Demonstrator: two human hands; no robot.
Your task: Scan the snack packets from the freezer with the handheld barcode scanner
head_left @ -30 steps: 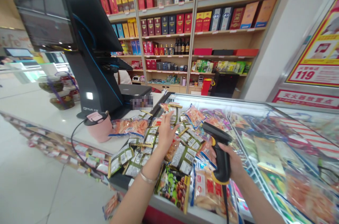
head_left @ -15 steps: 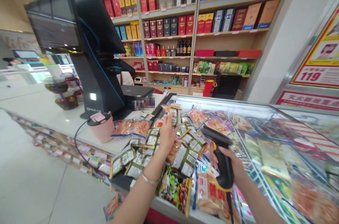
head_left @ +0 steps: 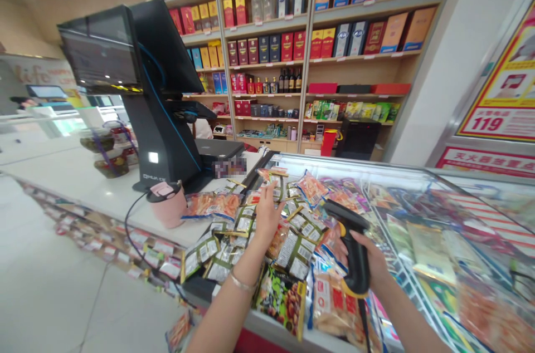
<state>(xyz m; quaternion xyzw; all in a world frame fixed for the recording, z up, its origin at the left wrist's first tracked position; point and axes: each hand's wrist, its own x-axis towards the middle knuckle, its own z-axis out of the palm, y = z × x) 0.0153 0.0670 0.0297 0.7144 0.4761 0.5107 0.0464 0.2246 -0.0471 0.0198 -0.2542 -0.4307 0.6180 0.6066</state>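
Head-worn view, facing forward and down, left hand [head_left: 267,214] and right hand [head_left: 374,261] near, shelves [head_left: 368,70] beyond

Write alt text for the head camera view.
A right hand holds a black barcode scanner over heaped snack packets, the left hand open over the pile. A pink cup and checkout terminal stand left; stocked shelves behind.

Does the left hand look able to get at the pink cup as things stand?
Probably yes: the left hand looks empty, and only low-lying packets and an orange snack bag seem to lie between it and the pink cup.
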